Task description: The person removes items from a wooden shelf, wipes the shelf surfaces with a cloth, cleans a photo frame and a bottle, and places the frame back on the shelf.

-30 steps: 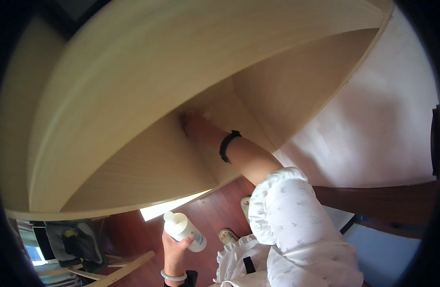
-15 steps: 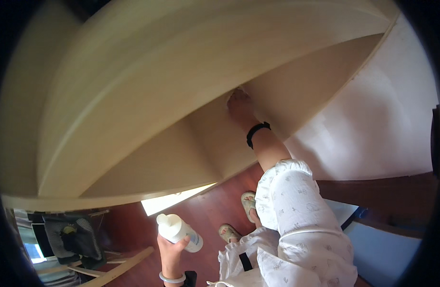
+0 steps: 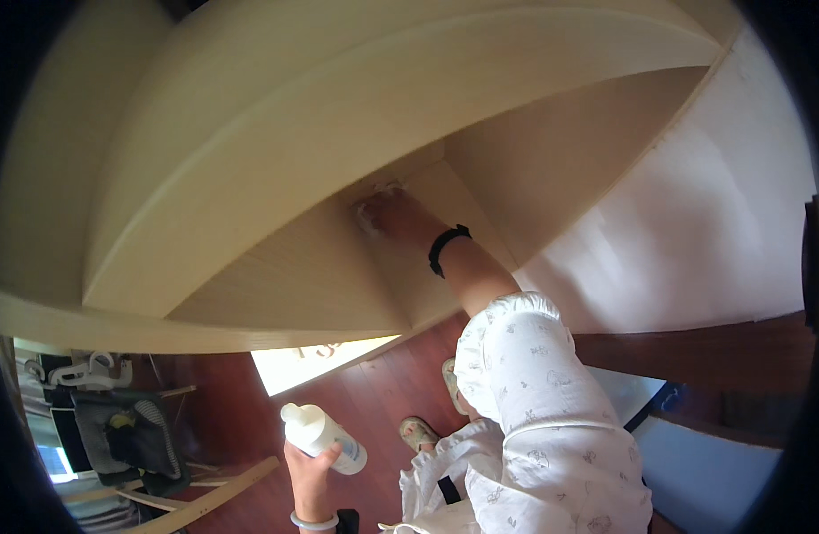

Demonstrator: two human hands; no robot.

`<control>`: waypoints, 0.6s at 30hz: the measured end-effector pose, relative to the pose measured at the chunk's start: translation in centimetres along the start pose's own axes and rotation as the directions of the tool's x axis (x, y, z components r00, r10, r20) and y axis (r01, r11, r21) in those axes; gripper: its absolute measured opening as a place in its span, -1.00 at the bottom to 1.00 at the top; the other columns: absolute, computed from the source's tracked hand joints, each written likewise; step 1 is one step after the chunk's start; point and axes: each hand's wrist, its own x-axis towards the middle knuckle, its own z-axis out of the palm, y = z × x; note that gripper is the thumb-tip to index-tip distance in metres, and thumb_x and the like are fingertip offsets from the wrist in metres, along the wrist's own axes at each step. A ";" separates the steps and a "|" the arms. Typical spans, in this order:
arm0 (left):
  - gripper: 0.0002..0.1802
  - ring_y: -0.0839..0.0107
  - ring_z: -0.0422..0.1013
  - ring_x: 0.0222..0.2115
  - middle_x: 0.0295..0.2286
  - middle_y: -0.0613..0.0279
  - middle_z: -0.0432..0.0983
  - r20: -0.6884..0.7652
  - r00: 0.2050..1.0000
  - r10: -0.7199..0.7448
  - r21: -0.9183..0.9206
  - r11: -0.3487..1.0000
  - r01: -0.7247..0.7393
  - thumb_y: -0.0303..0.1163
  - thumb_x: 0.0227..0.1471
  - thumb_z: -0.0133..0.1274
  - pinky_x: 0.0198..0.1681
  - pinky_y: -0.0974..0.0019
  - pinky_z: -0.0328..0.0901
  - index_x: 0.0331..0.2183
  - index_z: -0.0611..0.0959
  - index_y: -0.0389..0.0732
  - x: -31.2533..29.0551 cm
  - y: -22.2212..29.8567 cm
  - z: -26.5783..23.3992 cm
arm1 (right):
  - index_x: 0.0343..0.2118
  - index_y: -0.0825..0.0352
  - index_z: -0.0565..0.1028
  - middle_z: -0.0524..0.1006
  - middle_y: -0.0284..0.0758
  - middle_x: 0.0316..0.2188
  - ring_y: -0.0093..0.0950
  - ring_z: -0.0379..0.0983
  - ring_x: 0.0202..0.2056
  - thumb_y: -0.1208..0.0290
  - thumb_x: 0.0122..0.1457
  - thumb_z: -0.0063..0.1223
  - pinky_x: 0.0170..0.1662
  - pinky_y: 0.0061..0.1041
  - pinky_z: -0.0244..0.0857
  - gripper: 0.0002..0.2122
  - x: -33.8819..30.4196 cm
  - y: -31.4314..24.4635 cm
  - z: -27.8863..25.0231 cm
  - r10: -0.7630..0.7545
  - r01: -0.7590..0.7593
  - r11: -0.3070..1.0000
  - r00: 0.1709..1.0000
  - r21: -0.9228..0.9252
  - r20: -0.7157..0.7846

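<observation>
My left hand (image 3: 310, 456), low in view, is wrapped round a white plastic bottle (image 3: 331, 438) with a white cap; the bottle tilts to the upper left. My right hand (image 3: 396, 218) reaches into a light wood shelf compartment (image 3: 458, 209) and presses a crumpled white cloth or tissue (image 3: 367, 218) against its inner surface. Shade hides part of the fingers, but white edges show on both sides of them. A black band (image 3: 447, 247) circles my right wrist.
A large wooden panel (image 3: 276, 169) overhangs the compartment. The white wall (image 3: 676, 222) stands at right. Below lies the red-brown floor (image 3: 387, 383) with a bright white panel (image 3: 311, 360). A chair with a dark bag (image 3: 147, 436) stands at lower left, a pale blue surface (image 3: 712, 463) at lower right.
My right hand has moved left and slightly down inside the compartment with the white cloth or tissue. The left hand still holds the bottle, slightly further left in view.
</observation>
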 end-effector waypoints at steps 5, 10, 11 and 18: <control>-0.44 0.38 0.44 -0.39 -0.40 0.17 0.49 0.033 0.999 -0.001 -0.029 1.000 0.002 -0.42 -0.40 0.22 -0.26 0.33 0.34 -0.22 0.44 -0.32 1.0 -0.7 1.5 | 0.03 0.30 0.32 0.23 -0.28 0.13 -0.32 0.06 0.18 0.36 0.14 -0.23 0.13 -0.16 0.03 -0.62 -4.4 6.1 5.6 0.401 -0.421 0.905 0.892 -0.063 -0.208; -0.45 0.35 0.44 -0.38 -0.41 0.15 0.48 0.092 0.991 0.093 -0.049 0.995 -0.089 -0.39 -0.37 0.18 -0.25 0.29 0.33 -0.21 0.43 -0.33 1.9 -1.9 2.4 | 0.05 0.33 0.27 0.13 -0.24 0.18 -0.29 0.03 0.19 0.32 0.16 -0.25 0.13 -0.14 0.03 -0.60 -8.0 10.1 6.2 0.597 -0.618 0.786 0.765 -0.016 -0.244; -0.44 0.40 0.43 -0.38 -0.40 0.18 0.48 0.049 0.999 -0.014 -0.025 1.000 0.015 -0.41 -0.39 0.21 -0.26 0.33 0.33 -0.22 0.44 -0.32 -2.6 -1.9 -0.9 | 0.06 0.34 0.25 0.09 -0.23 0.20 -0.28 0.00 0.20 0.30 0.16 -0.26 0.13 -0.13 0.03 -0.59 -10.0 3.9 9.8 0.616 -0.621 0.784 0.775 0.015 -0.138; -0.42 0.40 0.43 -0.37 -0.39 0.18 0.47 0.109 0.993 0.036 -0.072 0.997 -0.028 -0.39 -0.38 0.22 -0.25 0.33 0.32 -0.20 0.43 -0.31 -3.1 -0.8 -2.0 | 0.11 0.38 0.19 0.01 -0.17 0.23 -0.27 -0.07 0.23 0.27 0.18 -0.29 0.17 -0.13 -0.04 -0.55 -17.0 -4.2 6.5 0.594 -0.599 0.800 0.795 -0.010 -0.124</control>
